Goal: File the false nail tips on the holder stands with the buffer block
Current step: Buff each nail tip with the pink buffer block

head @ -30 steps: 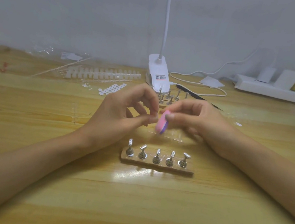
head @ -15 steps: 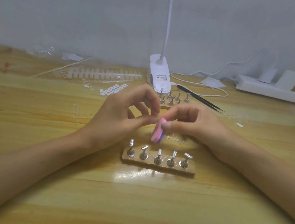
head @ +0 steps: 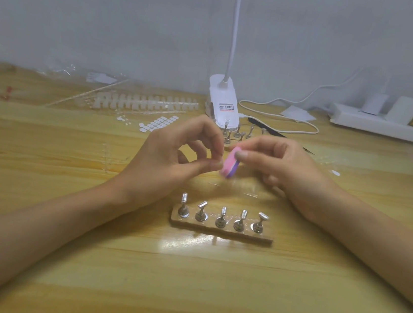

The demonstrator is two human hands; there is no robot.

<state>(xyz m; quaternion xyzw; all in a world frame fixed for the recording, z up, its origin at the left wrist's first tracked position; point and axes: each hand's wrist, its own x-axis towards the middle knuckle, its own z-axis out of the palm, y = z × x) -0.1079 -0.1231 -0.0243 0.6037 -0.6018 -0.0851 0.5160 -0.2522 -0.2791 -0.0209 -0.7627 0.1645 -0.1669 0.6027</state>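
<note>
My right hand point(head: 286, 167) pinches a small pink and purple buffer block point(head: 229, 166) between thumb and fingers. My left hand point(head: 171, 156) holds its thumb and forefinger pinched together right against the block's left face; whatever sits between them, perhaps a clear nail tip, is too small to make out. Both hands hover above the table. In front of them a wooden base point(head: 221, 230) carries several silver holder stands point(head: 221, 218). A second set of holder stands point(head: 239, 134) is partly hidden behind my hands.
A white clip lamp point(head: 223, 105) stands behind my hands with its cable. A strip of false nail tips point(head: 144, 102) and adhesive tabs point(head: 158, 123) lie at the back left. Black tweezers point(head: 265, 127) and a white power strip point(head: 382, 125) lie at the back right.
The buffer block slid down along my left fingertips and has come back up. My left hand has stayed in place.
</note>
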